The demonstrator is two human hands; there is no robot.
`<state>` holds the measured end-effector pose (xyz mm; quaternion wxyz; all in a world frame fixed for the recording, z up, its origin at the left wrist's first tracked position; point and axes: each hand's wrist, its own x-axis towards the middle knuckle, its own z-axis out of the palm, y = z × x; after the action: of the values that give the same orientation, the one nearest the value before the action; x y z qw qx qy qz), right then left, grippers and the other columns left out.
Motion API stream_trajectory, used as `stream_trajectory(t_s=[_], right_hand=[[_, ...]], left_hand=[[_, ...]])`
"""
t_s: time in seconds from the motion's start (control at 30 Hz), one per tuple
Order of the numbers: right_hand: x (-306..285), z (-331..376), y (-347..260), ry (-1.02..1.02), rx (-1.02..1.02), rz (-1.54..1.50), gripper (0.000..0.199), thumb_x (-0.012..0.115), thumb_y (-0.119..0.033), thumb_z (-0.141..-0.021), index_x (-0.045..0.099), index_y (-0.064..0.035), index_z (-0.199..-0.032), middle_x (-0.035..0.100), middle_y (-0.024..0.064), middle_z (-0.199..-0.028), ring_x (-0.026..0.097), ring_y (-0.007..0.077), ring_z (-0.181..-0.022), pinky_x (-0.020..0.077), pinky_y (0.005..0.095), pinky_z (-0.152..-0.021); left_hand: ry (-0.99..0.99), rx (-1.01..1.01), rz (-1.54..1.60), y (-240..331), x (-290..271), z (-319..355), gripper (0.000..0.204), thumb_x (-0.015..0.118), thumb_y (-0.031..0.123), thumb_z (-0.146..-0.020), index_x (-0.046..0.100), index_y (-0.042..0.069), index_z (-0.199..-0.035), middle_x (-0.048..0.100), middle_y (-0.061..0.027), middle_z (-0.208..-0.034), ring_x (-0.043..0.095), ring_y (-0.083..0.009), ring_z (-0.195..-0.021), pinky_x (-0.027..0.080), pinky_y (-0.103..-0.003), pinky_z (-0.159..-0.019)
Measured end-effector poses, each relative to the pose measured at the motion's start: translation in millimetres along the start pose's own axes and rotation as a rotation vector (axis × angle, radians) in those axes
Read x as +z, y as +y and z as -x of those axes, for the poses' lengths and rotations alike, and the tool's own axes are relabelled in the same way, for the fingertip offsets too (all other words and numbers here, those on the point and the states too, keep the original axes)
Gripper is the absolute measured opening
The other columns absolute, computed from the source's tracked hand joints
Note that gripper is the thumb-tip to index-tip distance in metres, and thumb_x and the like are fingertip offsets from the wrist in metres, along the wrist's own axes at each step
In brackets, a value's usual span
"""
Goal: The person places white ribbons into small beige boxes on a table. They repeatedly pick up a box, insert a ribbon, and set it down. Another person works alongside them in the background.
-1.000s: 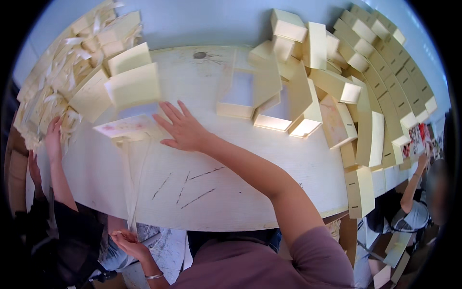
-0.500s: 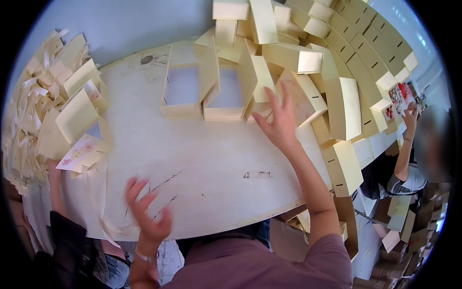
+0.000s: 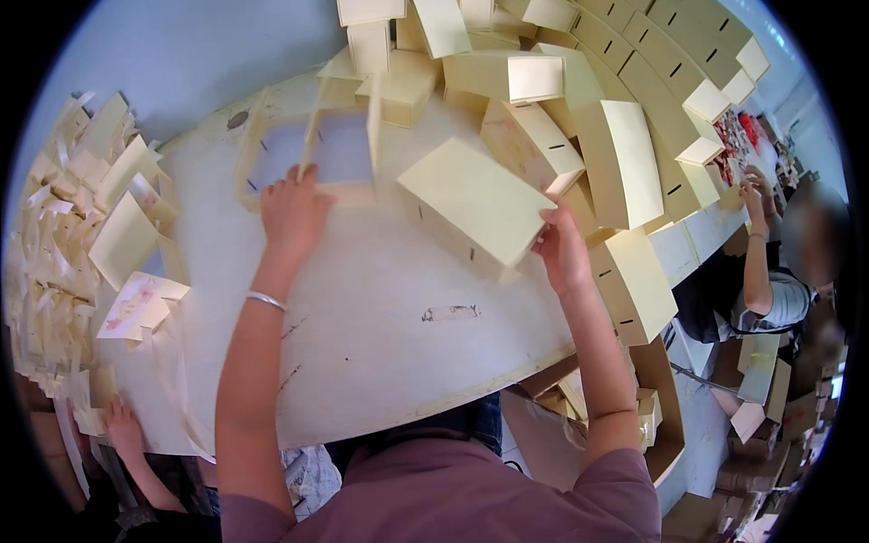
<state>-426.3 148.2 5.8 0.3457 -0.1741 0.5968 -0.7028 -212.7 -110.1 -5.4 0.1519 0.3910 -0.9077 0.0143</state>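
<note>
The fingers (image 3: 291,185) of the left hand (image 3: 291,217) lie spread and flat on the near edge of an open pale-yellow frame box (image 3: 312,154), which rests on the white bench (image 3: 380,317) toward its far side. They press on the frame and do not close around it. A thin silver bracelet (image 3: 266,300) sits on the left wrist. The right hand (image 3: 563,253) holds a closed pale-yellow box (image 3: 475,206) at its near right corner; its fingers are closed on this corner, and the box is tilted, with its left end low near the bench. Behind it, many similar boxes (image 3: 625,136) are piled along the far and right side. On the left lies a heap of flat cream card pieces (image 3: 100,208), one with a pink flower print (image 3: 140,306). At the right edge, another person (image 3: 769,271) sits, one hand raised.
</note>
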Motion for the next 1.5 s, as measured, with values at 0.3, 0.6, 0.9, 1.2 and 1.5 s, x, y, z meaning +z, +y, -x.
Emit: stream_trajectory(t_s=[0.3, 0.6, 0.9, 1.2, 1.5], right_hand=[[25.3, 37.4, -15.1, -0.328, -0.592, 0.462, 0.041, 0.051, -0.020, -0.074, 0.048, -0.0066, -0.113, 0.050, 0.0111, -0.114, 0.047, 0.0229, -0.108, 0.0421, 0.0346, -0.087], [61.5, 64.4, 32.9, -1.131, -1.686, 1.353, 0.048, 0.065, -0.027, -0.069, 0.051, -0.0107, -0.112, 0.042, 0.0141, -0.126, 0.041, 0.0308, -0.116, 0.0354, 0.0430, -0.098], [95.7, 60.5, -9.6, -0.842, -0.964, 1.526, 0.059, 0.062, -0.018, -0.069, 0.042, 0.0007, -0.121, 0.046, 0.0240, -0.117, 0.048, 0.0376, -0.107, 0.0429, 0.0390, -0.088], [132.0, 38.3, -67.4, -0.981, -0.247, 1.451, 0.048, 0.052, -0.007, -0.081, 0.036, 0.0000, -0.126, 0.060, 0.0113, -0.091, 0.059, 0.0224, -0.077, 0.0486, 0.0322, -0.061], [49.5, 22.8, 22.8, -0.689, 0.479, -0.088, 0.051, 0.052, -0.014, -0.084, 0.031, 0.0028, -0.127, 0.053, 0.0142, -0.110, 0.058, 0.0216, -0.095, 0.0553, 0.0333, -0.071]], left_hand=[[0.340, 0.067, 0.082, -33.7, -13.6, 22.9, 0.041, 0.062, 0.024, -0.077, 0.052, 0.006, -0.112, 0.039, -0.0168, -0.128, 0.036, -0.0314, -0.120, 0.022, -0.042, -0.101], [-0.017, 0.065, 0.687, -19.5, -62.3, 133.5, 0.045, 0.057, 0.017, -0.081, 0.042, 0.005, -0.122, 0.033, -0.0169, -0.132, 0.033, -0.0271, -0.122, 0.026, -0.036, -0.100], [-0.262, -0.162, 1.215, -10.7, -49.4, 150.3, 0.052, 0.057, 0.018, -0.083, 0.035, -0.001, -0.127, 0.047, -0.0148, -0.120, 0.046, -0.0200, -0.109, 0.038, -0.029, -0.090], [-0.221, -0.153, 1.219, -15.1, -56.9, 147.3, 0.044, 0.058, 0.011, -0.081, 0.041, 0.001, -0.120, 0.051, -0.0116, -0.113, 0.048, -0.0177, -0.104, 0.037, -0.031, -0.090], [-0.188, -0.045, 2.282, -32.1, -27.5, 138.9, 0.005, 0.051, 0.006, -0.077, 0.048, 0.008, -0.073, 0.049, -0.0031, -0.069, 0.048, -0.0177, -0.084, 0.032, -0.034, -0.095]])
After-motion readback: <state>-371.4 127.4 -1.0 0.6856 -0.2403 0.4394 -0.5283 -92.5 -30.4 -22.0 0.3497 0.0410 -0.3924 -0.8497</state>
